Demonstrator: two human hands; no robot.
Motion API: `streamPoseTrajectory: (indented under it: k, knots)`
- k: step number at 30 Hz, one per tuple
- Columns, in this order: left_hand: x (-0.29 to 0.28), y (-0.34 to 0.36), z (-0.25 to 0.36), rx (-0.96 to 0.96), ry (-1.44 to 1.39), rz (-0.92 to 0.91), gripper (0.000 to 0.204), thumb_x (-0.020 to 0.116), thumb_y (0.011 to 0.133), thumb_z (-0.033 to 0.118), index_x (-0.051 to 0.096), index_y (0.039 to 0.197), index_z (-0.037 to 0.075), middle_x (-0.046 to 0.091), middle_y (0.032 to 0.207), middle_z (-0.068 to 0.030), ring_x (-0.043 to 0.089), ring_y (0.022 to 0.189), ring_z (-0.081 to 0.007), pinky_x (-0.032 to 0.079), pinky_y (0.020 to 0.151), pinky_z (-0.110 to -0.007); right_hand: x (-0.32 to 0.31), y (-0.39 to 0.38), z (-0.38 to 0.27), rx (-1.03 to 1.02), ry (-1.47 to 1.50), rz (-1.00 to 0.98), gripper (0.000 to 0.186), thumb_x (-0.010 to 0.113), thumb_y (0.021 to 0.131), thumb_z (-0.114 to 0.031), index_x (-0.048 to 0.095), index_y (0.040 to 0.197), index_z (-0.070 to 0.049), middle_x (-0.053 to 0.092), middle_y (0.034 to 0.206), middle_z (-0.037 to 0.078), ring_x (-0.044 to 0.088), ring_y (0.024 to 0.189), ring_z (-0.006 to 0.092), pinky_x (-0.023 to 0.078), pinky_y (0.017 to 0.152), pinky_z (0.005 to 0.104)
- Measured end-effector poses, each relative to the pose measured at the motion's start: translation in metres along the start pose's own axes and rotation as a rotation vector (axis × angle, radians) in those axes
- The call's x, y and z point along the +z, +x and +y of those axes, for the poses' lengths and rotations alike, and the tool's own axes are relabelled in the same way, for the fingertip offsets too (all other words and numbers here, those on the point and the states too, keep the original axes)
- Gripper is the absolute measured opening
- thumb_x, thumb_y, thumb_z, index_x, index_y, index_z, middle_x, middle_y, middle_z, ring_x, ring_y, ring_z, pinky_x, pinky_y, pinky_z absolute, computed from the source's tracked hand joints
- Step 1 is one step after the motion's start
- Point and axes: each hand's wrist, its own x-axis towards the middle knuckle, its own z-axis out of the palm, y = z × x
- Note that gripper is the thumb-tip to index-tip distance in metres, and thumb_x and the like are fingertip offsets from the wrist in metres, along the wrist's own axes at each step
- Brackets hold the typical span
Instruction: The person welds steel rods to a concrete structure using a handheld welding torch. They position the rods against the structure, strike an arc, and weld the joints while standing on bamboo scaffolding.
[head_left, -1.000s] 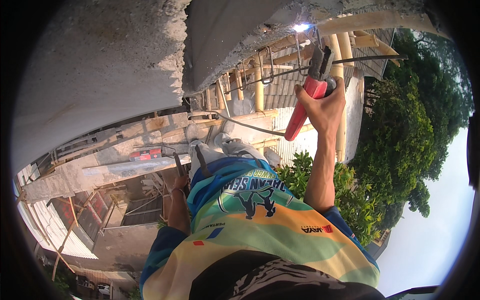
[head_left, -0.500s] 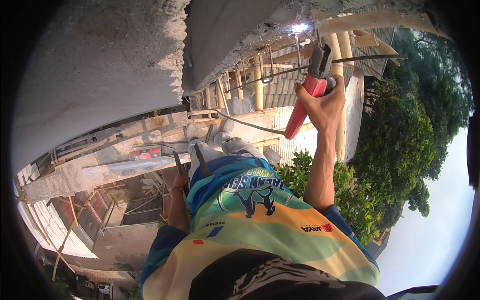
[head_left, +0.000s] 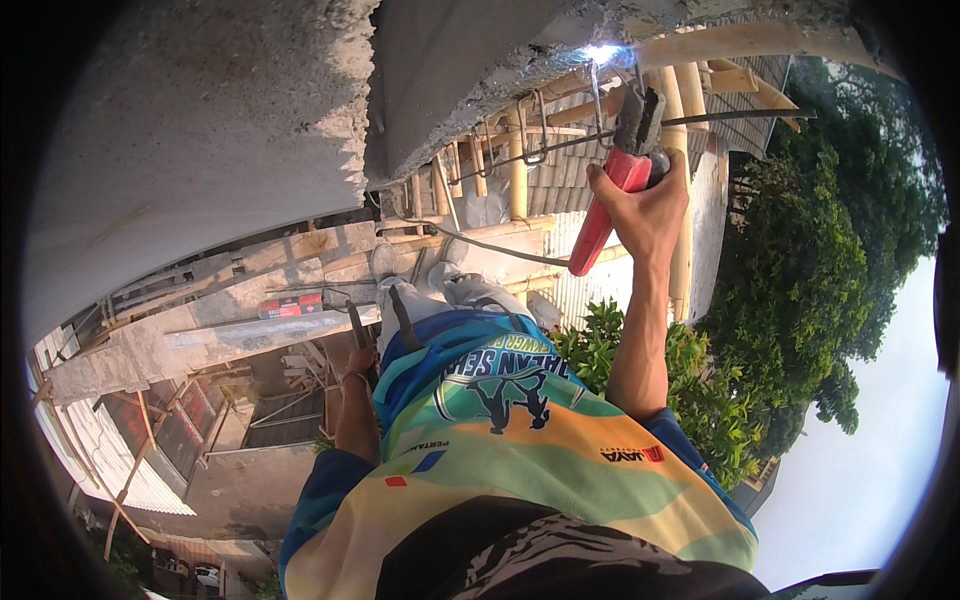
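Observation:
My right hand [head_left: 655, 210] is wrapped round the red electrode holder [head_left: 597, 235], its dark jaws pointing up toward the concrete edge. Beyond the jaws a bright welding arc [head_left: 600, 54] burns under the rough concrete beam [head_left: 480, 75]. A thin metal rod [head_left: 598, 98] hangs down from the glow; whether the jaws grip it I cannot tell. From the holder's lower end a cable [head_left: 500, 248] runs left. Low beside my left hip, my left hand [head_left: 361, 362] is closed on a dark, narrow bar-like tool [head_left: 356, 325]; its kind is unclear.
Several bent steel bars stick out below the beam, crossed by a long dark bar [head_left: 740, 115]. Bamboo poles [head_left: 518, 175] and planks [head_left: 210, 345] form scaffolding around my feet. A red box [head_left: 290, 306] lies on a plank. Leafy trees [head_left: 800, 250] stand at right.
The arc glows wider and bluer, lighting the rod beneath it. My right hand and the holder have shifted very slightly; my left hand looks unmoved.

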Motion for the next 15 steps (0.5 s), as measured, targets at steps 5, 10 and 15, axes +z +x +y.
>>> streamPoseTrajectory:
  k: [5, 10, 15]
  knots:
    - [0.0002, -0.0008, -0.0004, 0.001, -0.003, -0.002, 0.033, 0.046, 0.100, 0.036, 0.070, 0.097, 0.014, 0.072, 0.077, -0.0090, 0.073, 0.071, -0.0282, 0.056, 0.065, -0.044, 0.0000, 0.0001, 0.0007, -0.001, 0.003, -0.003, 0.074, 0.086, 0.064, -0.029, 0.053, 0.118, 0.008, 0.073, 0.086, 0.021, 0.073, 0.077, 0.0263, 0.059, 0.073, 0.0368]
    - [0.0001, -0.0011, -0.0010, 0.000, -0.004, -0.003, 0.033, 0.046, 0.100, 0.036, 0.070, 0.097, 0.014, 0.072, 0.077, -0.0089, 0.073, 0.071, -0.0280, 0.056, 0.065, -0.044, 0.0015, 0.0004, 0.0014, -0.006, -0.006, 0.001, 0.073, 0.086, 0.065, -0.029, 0.052, 0.118, 0.008, 0.073, 0.088, 0.021, 0.073, 0.080, 0.0278, 0.059, 0.074, 0.0374]
    - [-0.0005, -0.0004, -0.0012, 0.004, -0.004, -0.003, 0.033, 0.046, 0.100, 0.036, 0.070, 0.098, 0.014, 0.072, 0.077, -0.0087, 0.073, 0.071, -0.0279, 0.056, 0.065, -0.044, 0.0028, 0.0015, 0.0014, -0.004, -0.015, 0.005, 0.074, 0.086, 0.064, -0.029, 0.052, 0.118, 0.008, 0.073, 0.090, 0.022, 0.073, 0.081, 0.0286, 0.058, 0.075, 0.0378]
